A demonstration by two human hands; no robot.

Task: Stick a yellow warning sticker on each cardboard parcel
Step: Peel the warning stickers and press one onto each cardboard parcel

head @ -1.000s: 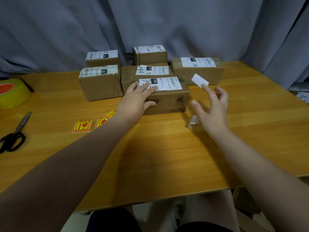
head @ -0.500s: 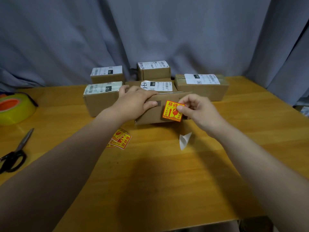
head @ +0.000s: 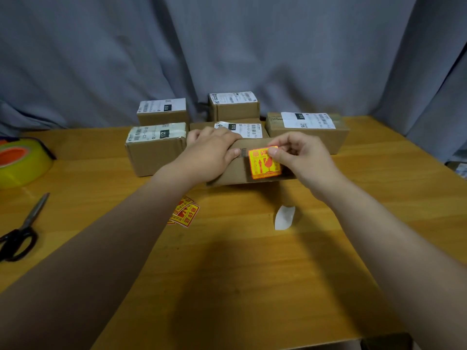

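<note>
We grip front parcel (head: 233,173) with left hand (head: 209,152): fingers curled over top, thumb on near face. Our right hand (head: 303,159) pinches upper edge of yellow sticker (head: 264,165), sticker lying against parcel's near face. Spare stickers (head: 186,214) on table (head: 252,274) nearby.
</note>
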